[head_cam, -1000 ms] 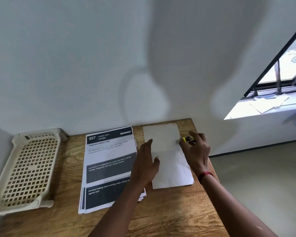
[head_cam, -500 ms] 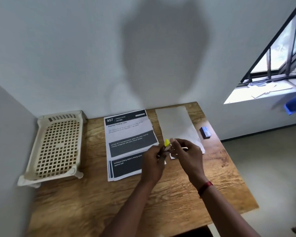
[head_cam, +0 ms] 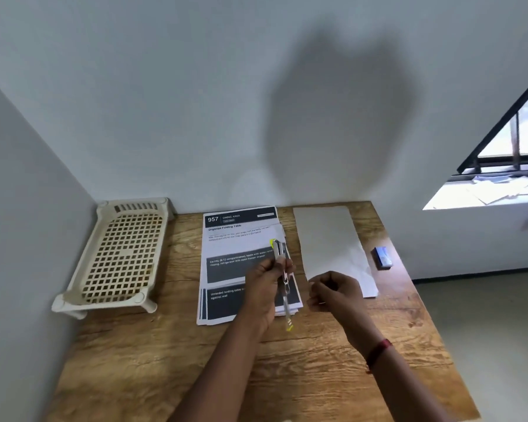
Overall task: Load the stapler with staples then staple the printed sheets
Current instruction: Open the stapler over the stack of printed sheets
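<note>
- Left hand point(head_cam: 264, 280) fingers pinch the small silver, yellow-tipped stapler point(head_cam: 280, 263) above the stack of printed sheets point(head_cam: 235, 257).
- Right hand point(head_cam: 333, 292) fingers curl closed, apparently empty.
- Risk: the extended metal pusher rod point(head_cam: 287, 309) could snap back or slip out, since nothing holds it.

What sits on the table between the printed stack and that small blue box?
In the head view, a blank white sheet lies between the printed sheets and the blue box.
</note>
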